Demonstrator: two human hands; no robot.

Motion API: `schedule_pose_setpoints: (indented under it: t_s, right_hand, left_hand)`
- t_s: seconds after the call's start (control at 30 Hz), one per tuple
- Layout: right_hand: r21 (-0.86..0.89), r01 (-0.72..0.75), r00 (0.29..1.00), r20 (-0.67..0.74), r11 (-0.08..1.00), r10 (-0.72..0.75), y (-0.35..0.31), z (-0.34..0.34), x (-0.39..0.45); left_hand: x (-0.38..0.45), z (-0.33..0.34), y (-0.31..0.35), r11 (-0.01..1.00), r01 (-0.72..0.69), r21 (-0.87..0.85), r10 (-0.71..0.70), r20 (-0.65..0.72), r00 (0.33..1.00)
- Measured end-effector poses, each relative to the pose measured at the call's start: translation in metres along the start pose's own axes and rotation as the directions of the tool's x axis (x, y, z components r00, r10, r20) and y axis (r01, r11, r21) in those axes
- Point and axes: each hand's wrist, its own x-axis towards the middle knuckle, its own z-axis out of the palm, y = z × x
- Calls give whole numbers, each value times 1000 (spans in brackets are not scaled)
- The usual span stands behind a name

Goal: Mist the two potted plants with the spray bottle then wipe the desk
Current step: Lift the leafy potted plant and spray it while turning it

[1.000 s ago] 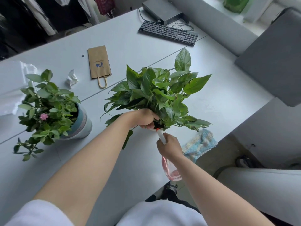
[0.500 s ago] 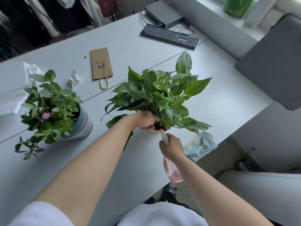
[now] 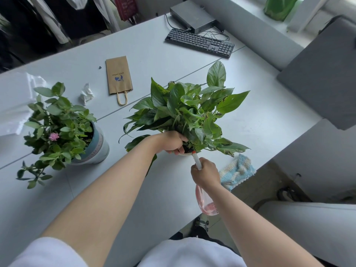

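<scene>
my left hand (image 3: 174,140) grips the base of the leafy plant (image 3: 189,112) near the desk (image 3: 269,120) edge; its pot is mostly hidden. my right hand (image 3: 206,173) clamps the pink spray bottle (image 3: 206,204), nozzle touching the foliage. cloth (image 3: 238,170) overhangs the edge; flowering plant (image 3: 57,128) stands left.

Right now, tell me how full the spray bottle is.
Nearly empty: the spray bottle in the right hand shows only a little pink liquid pooled at its base.

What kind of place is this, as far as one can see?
Probably an office: a long white desk carries a keyboard wired to a small black box, with a grey partition behind.
</scene>
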Motion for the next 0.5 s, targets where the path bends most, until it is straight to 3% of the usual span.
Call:
schedule_pose_setpoints:
  t_s: [0.5]
  right_hand:
    - [18, 61, 997, 43, 998, -62, -14, 7, -5]
  left_hand:
    - [-2, 2, -5, 998, -28, 58, 27, 21, 999]
